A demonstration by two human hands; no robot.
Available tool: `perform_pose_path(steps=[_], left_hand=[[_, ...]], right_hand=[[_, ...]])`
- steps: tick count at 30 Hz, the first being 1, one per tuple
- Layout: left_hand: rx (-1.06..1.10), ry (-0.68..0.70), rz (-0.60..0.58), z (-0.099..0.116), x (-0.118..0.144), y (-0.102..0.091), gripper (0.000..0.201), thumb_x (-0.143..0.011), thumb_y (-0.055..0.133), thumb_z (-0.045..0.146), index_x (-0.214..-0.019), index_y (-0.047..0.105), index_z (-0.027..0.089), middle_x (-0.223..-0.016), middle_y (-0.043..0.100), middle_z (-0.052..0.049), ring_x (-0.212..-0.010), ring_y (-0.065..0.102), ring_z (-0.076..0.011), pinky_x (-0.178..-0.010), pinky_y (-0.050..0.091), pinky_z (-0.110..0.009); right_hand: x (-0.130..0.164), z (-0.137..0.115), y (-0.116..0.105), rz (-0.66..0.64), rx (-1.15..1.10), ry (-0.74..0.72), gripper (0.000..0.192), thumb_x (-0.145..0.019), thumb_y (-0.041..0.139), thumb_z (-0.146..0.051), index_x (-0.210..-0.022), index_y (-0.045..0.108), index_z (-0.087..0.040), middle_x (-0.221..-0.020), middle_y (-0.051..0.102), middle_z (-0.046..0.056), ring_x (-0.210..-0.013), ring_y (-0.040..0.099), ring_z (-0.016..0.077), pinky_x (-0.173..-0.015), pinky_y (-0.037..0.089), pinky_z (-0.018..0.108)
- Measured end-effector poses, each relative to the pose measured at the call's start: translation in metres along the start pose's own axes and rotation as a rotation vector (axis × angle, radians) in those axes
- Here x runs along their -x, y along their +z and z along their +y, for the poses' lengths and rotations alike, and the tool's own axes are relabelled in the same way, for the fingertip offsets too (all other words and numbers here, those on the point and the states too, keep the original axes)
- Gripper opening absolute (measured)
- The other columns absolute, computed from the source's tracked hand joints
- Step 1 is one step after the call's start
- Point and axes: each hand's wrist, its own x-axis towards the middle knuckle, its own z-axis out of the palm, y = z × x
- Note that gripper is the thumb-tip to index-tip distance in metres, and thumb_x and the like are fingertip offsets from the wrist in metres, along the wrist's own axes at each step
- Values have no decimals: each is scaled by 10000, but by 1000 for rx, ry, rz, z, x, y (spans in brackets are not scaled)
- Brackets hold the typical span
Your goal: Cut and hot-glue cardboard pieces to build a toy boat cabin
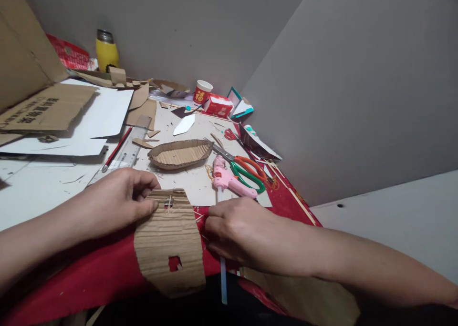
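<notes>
My left hand (134,197) pinches the upper left edge of a piece of corrugated cardboard (166,240) between thumb and fingers. Two holes are cut in this piece; thin pale sticks (169,204) cross the upper one, and red cloth shows through the lower. Just right of the cardboard, my right hand (234,230) is closed with its fingers curled down, near thin sticks (198,215) on the red cloth. Whatever its fingertips hold is hidden. A long glue stick (223,283) from the pink glue gun (229,180) passes beneath this hand.
Beyond my hands lie a boat-shaped cardboard tray (179,155), scissors with orange and green handles (246,168), a clear ruler (134,145) and a red pencil (118,147). Cardboard scraps, a paper cup (202,92) and a yellow bottle (106,52) stand farther back by the grey wall (214,25).
</notes>
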Motion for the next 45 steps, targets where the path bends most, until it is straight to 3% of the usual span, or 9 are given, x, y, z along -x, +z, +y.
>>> perform_pose_path(steps=[8, 13, 20, 27, 32, 37, 39, 42, 45], left_hand=[[147, 0, -70, -2, 1, -8, 145, -792, 609, 317, -779, 638, 175, -746, 700, -19, -703, 645, -201, -617, 481, -277], [244, -38, -37, 0, 1, -11, 168, -788, 638, 343, -811, 647, 177, -773, 710, -21, -719, 653, -206, -644, 500, -290], [375, -83, 31, -3, 1, -13, 328, -770, 680, 445, -966, 646, 185, -821, 723, -43, -800, 689, -262, -667, 532, -336], [401, -64, 43, -5, -1, -14, 416, -750, 698, 515, -994, 631, 185, -793, 727, -43, -718, 683, -234, -607, 517, -309], [447, -71, 26, -6, -1, -14, 400, -756, 714, 493, -1001, 646, 184, -858, 740, -50, -762, 684, -222, -651, 518, -300], [523, -94, 10, -6, 0, -13, 345, -767, 716, 472, -932, 645, 177, -856, 728, -39, -749, 669, -184, -671, 509, -281], [533, -85, 12, -6, 1, -13, 318, -765, 723, 453, -909, 643, 181, -832, 721, -28, -723, 659, -169, -647, 497, -266], [560, -70, -1, -5, 2, -12, 276, -763, 724, 413, -898, 637, 188, -827, 722, -23, -726, 662, -172, -651, 500, -276], [551, -60, -7, -3, 2, -11, 247, -772, 701, 378, -908, 632, 184, -830, 726, -30, -723, 664, -183, -650, 506, -293]], right_hand=[[-8, 0, 5, -10, 22, -12, 104, -847, 530, -73, -794, 591, -139, -786, 649, 61, -658, 529, 140, -602, 366, 261], [-4, 5, 3, 167, -38, 97, 44, -834, 560, -125, -804, 587, -141, -800, 636, 53, -701, 526, 148, -668, 382, 290], [-8, 20, 1, 288, -705, 215, 44, -816, 565, -157, -772, 568, -162, -668, 571, -21, -578, 487, 90, -555, 392, 218], [-19, 32, 5, 208, -1125, 250, 183, -781, 677, -291, -865, 627, -136, -710, 661, 13, -583, 600, 101, -598, 487, 241], [-22, 33, 5, 314, -978, 213, 136, -811, 622, -282, -782, 586, -155, -672, 638, 5, -563, 588, 109, -550, 476, 234], [-25, 35, 10, 665, -421, 66, 75, -857, 556, -193, -849, 621, -157, -863, 662, 54, -656, 568, 105, -616, 476, 240], [-27, 35, 12, 750, -323, 22, 66, -865, 551, -174, -864, 617, -162, -867, 664, 49, -647, 553, 94, -581, 456, 218], [-29, 33, 11, 773, -382, 0, 52, -853, 562, -155, -827, 606, -166, -740, 632, 3, -596, 526, 77, -534, 425, 194], [-31, 29, 7, 689, -610, 59, 57, -840, 583, -186, -787, 586, -164, -652, 589, -22, -568, 516, 75, -535, 425, 199]])
